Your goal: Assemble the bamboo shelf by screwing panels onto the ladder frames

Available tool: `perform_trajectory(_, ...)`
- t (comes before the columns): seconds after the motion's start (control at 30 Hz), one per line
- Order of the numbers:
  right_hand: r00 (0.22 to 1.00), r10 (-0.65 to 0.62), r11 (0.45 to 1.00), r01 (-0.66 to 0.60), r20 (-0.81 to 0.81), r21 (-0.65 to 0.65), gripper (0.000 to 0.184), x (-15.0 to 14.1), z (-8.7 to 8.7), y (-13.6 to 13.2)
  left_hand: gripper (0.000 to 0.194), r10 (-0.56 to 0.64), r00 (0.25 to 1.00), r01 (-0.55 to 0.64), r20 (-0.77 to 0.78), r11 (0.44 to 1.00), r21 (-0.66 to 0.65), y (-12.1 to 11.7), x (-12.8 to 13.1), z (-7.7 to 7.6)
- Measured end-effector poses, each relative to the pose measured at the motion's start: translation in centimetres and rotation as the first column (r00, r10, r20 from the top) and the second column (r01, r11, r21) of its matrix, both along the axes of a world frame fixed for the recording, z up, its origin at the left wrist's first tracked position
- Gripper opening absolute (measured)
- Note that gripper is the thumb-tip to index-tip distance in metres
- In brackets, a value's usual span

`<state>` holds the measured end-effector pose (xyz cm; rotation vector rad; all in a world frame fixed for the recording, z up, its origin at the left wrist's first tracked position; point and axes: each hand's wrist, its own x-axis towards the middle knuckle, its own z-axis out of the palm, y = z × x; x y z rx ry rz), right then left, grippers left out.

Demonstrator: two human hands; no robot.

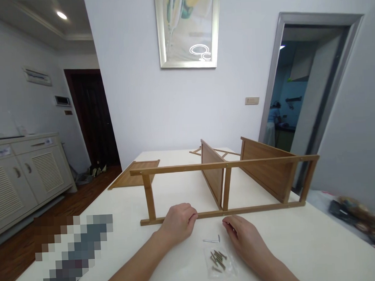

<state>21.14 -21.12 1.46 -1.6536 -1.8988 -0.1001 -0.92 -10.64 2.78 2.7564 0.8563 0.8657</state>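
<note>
My left hand (pixel 180 221) is curled into a loose fist beside the near lower rail of a wooden frame (pixel 182 169), with no object showing in it. Closer to the middle of that rail, my right hand (pixel 246 235) has its fingertips and thumb drawn together, also with nothing visible in them. The frame stands on its long side, with two wooden panels, a middle panel (pixel 212 172) and a right panel (pixel 266 168), rising behind it. Between my hands lies a small hex key (pixel 212 240). Just below it is a clear plastic bag (pixel 227 271) with several screws (pixel 218 260).
Another slatted wooden panel (pixel 139 173) lies at the white table's (pixel 288 239) back left. Thin crossed wooden strips (pixel 227 152) lie behind the frame. A blurred-out item (pixel 77 253) is at the front left. A person (pixel 273 120) is beyond the doorway at right.
</note>
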Motion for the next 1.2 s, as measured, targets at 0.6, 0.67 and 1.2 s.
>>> perform_trajectory(0.6, 0.998, 0.034, 0.996, -0.038, 0.048, 0.083, 0.022, 0.1, -0.4, -0.2, 0.082, 0.892, 0.397, -0.89, -0.216, 0.317, -0.327, 14.3, 1.8, -1.3)
perform_trajectory(0.67, 0.998, 0.044, 0.992, -0.05, 0.054, 0.115, 0.022, 0.0, -0.3, -0.4, 0.084, 0.916, 0.316, -0.916, -0.246, 0.226, -0.332, 15.3, 1.5, -1.9)
perform_trajectory(1.2, 0.985, 0.071, 0.972, -0.103, 0.159, 0.209, 0.017, -0.4, -0.3, -1.1, 0.088, 0.907, 0.206, -0.974, -0.367, 0.154, -0.168, 18.2, 1.6, -4.2)
